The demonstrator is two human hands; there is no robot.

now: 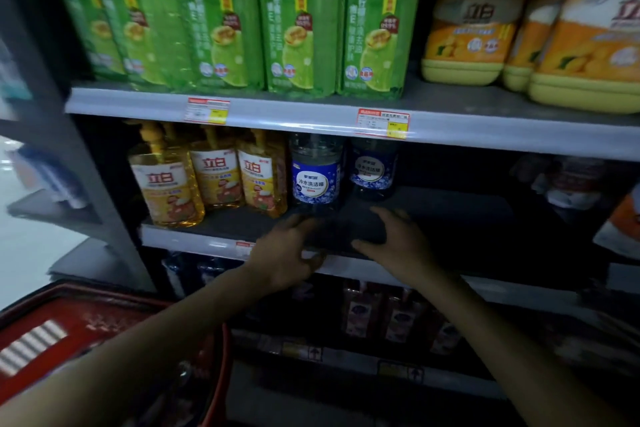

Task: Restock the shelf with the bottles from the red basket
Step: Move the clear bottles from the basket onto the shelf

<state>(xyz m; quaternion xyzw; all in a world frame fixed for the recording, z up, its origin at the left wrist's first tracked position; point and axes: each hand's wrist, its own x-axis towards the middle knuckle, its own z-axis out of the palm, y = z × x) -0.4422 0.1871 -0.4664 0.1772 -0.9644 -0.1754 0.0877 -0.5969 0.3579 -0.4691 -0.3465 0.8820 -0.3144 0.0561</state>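
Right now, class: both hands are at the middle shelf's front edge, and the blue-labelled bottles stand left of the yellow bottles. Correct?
No. The head view shows the blue-labelled bottles standing right of the yellow bottles, not left. The left hand and right hand are indeed at the middle shelf front edge.

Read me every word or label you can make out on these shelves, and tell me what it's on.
"立白": green packs, orange jugs, yellow bottles.
"冷水洗洁精": blue-label bottles.
Price tags, the smaller print on all of them, and the bottom-shelf labels: too blurred to read.
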